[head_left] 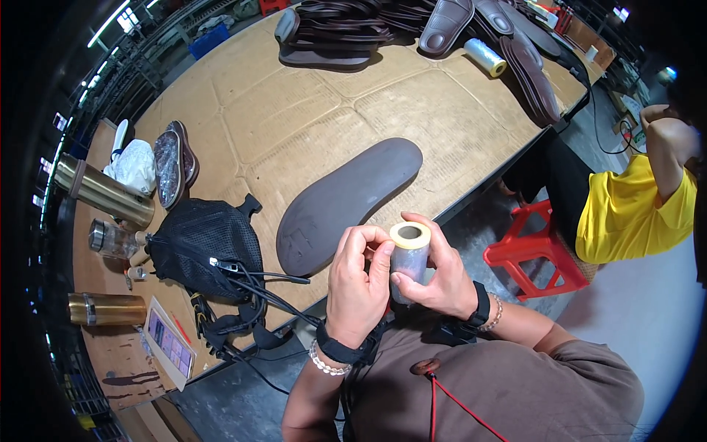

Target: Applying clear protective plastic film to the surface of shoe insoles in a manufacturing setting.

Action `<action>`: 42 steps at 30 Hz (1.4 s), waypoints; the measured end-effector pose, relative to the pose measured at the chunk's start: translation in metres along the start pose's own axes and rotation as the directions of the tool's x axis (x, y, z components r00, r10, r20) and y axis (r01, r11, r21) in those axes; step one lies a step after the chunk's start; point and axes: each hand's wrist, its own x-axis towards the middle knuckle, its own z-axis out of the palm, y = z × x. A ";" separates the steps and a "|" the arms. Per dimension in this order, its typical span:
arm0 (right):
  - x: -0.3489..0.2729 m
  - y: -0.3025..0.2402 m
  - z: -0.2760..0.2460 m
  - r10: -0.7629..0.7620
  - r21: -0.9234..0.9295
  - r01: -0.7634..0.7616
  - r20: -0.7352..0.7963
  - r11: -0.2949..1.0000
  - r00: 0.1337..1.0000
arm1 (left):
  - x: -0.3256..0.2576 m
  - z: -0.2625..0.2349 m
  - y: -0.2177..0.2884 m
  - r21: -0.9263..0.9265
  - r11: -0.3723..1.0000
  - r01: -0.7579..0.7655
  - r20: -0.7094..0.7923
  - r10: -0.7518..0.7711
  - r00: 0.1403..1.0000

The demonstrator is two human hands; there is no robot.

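Close to my chest I hold a roll of clear plastic film [410, 259] upright, its yellow-rimmed cardboard core facing up. My left hand [358, 278] pinches the roll's left side near the top with thumb and fingertips. Wrapped round its right side is my right hand [443, 278], thumb across the front. Just beyond my hands a single dark brown shoe sole [346, 202] lies flat on the cardboard-covered table [294, 125], slanting away to the right. Whether a loose film end is lifted off the roll cannot be made out.
Stacked soles [331, 37] fill the far edge, with another film roll [485, 57] beside them. On the left are a black mesh bag [210, 247] with cables, film-wrapped soles [170, 168], gold flasks [110, 309] and a phone [169, 340]. A person in yellow [633, 210] sits right on a red stool [526, 254].
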 end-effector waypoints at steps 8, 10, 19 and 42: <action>0.001 -0.002 0.000 -0.017 -0.007 0.017 0.006 1.000 1.000 | -0.004 -0.008 0.000 -0.173 0.976 0.135 0.088 -0.122 0.989; 0.001 -0.002 0.000 -0.025 -0.005 0.025 -0.001 1.000 1.000 | -0.005 -0.006 0.002 -0.006 1.000 -0.004 0.049 0.004 0.999; 0.003 0.003 0.000 -0.066 -0.033 0.065 -0.023 0.997 0.998 | -0.002 -0.003 0.002 -0.422 0.891 0.168 0.044 -0.165 0.985; 0.009 0.006 -0.020 -0.050 0.169 0.037 0.076 0.985 0.996 | -0.003 -0.013 -0.009 -0.419 0.869 0.263 0.247 -0.170 0.954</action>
